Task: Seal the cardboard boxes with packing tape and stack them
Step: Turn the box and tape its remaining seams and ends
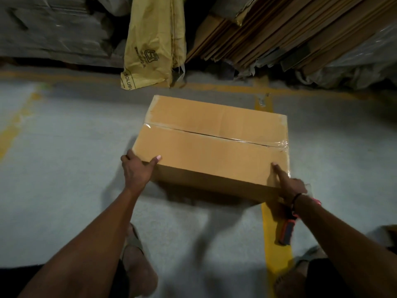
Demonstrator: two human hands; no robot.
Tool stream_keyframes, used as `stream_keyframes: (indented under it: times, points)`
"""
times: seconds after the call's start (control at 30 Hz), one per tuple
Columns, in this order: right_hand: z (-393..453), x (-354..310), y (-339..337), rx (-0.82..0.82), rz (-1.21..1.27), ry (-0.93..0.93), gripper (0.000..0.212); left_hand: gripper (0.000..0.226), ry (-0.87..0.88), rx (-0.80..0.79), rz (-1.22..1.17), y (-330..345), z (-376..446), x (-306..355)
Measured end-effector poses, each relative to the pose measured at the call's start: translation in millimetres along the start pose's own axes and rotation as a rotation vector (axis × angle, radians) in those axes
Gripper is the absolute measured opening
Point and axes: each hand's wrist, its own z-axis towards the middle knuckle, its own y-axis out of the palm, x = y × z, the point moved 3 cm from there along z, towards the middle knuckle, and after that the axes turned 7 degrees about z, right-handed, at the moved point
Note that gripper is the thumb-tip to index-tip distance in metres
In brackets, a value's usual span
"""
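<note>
Resting on the grey floor (pixel 64 168) in front of the person, the cardboard box (pixel 214 143) has its 2 top flaps shut and a strip of clear tape (pixel 214 136) along the seam, wrinkled where it folds over the right end. The left hand (pixel 137 168) grips the near left corner, thumb on top and fingers curled round the side. The right hand (pixel 287 186) presses a straight finger on the near right corner while seemingly holding a red and black tape gun (pixel 287 231) under the wrist; that grip is mostly hidden. Stiff walls and crisp edges suggest the box will keep its shape, though its weight cannot be judged; opposite lower corners or the 2 short ends look like the safest holds, since the taped patches may be slick. Behind it, a yellow sack (pixel 154 44) shows a logo and the partial word "SOLUBI"; flat cardboard sheets (pixel 279 35) lean beside it.
</note>
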Motion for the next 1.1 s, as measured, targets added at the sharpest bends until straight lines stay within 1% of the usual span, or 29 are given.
stream_keyframes:
  times: [0.03,0.07,0.13,0.17,0.23,0.3,0.33,0.4,0.47,0.53,0.6,0.7,0.73,0.8,0.83,0.87,0.9,0.97,1.0,1.03,1.1]
  points:
    - [-9,13,1,-0.020,0.054,0.019,0.087,0.108,-0.012,0.007,-0.004,-1,-11,-2]
    - [-17,23,0,-0.021,0.115,0.002,0.080,0.108,-0.028,0.009,-0.007,-2,-22,-5]
    - [-34,38,3,-0.035,0.291,-0.040,0.060,0.110,-0.076,0.007,-0.009,-3,-49,-10]
    - [-44,43,7,-0.067,0.401,-0.030,0.050,0.111,-0.109,0.002,-0.008,-2,-65,-12]
    - [-64,43,17,-0.206,0.544,-0.008,0.033,0.112,-0.171,-0.010,-0.003,2,-99,-12]
    - [-82,41,28,-0.363,0.518,-0.002,0.023,0.117,-0.231,-0.031,0.016,8,-134,-12]
    - [-91,39,33,-0.427,0.490,-0.002,0.023,0.120,-0.254,-0.050,0.033,11,-149,-12]
    - [-107,39,41,-0.521,0.442,-0.002,0.033,0.121,-0.301,-0.088,0.037,17,-176,-13]
    - [-122,44,43,-0.570,0.409,-0.012,0.034,0.119,-0.332,-0.147,0.022,23,-202,-11]
    - [-131,55,43,-0.584,0.397,-0.017,0.044,0.114,-0.321,-0.227,0.030,31,-228,-6]
    - [-144,69,37,-0.582,0.373,-0.046,0.057,0.101,-0.288,-0.345,0.004,44,-253,1]
    - [-164,98,20,-0.553,0.305,-0.048,0.060,0.080,-0.236,-0.549,-0.058,86,-278,1]
    - [-168,109,12,-0.532,0.280,-0.023,0.062,0.066,-0.222,-0.633,-0.091,98,-288,3]
    - [-171,131,1,-0.491,0.261,0.071,0.075,0.038,-0.170,-0.790,-0.144,95,-311,22]
    - [-172,141,-1,-0.481,0.266,0.130,0.081,0.029,-0.139,-0.848,-0.137,89,-320,31]
    - [-172,148,-3,-0.468,0.287,0.180,0.084,0.023,-0.093,-0.872,-0.117,86,-324,38]
    - [-172,150,-5,-0.462,0.325,0.218,0.083,0.019,-0.052,-0.881,-0.065,87,-324,41]
    - [-171,149,-5,-0.475,0.443,0.246,0.064,0.013,0.010,-0.808,0.031,86,-317,40]
    - [-169,147,-4,-0.468,0.506,0.251,0.055,0.015,0.022,-0.731,0.088,83,-312,39]
    - [-168,145,-3,-0.448,0.559,0.254,0.052,0.020,0.023,-0.632,0.146,79,-306,37]
    - [-165,145,-2,-0.407,0.612,0.252,0.057,0.034,-0.010,-0.417,0.149,64,-294,35]
